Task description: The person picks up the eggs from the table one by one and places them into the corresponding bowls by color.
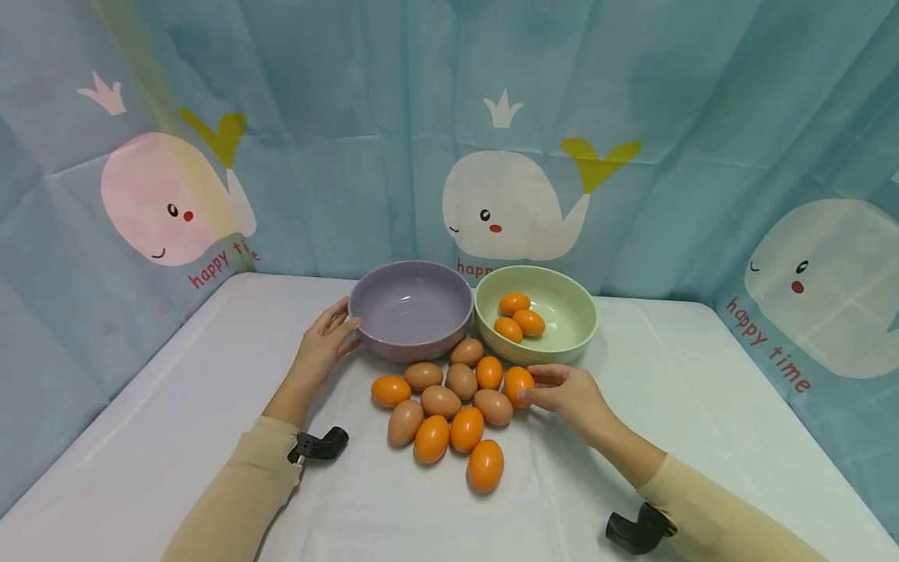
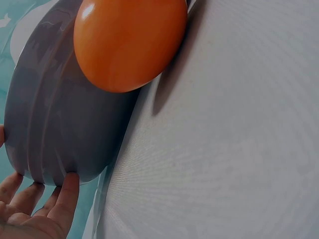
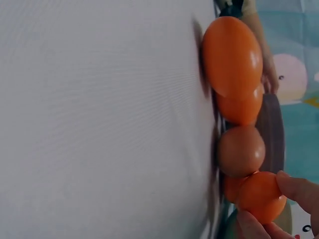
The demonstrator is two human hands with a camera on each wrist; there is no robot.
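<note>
My right hand pinches a glossy orange egg between thumb and fingers, just in front of the green bowl; in the right wrist view this orange egg shows between the fingertips. With fingers spread, my left hand touches the outer left side of the purple bowl. The left wrist view shows several fingertips against that purple bowl. Three orange eggs lie inside the green bowl. Brown eggs and other orange eggs are clustered in front of both bowls.
The bowls stand side by side near the back edge of a table with a white cloth. Behind it hangs a blue curtain printed with whales. Black wrist mounts stick out from both sleeves.
</note>
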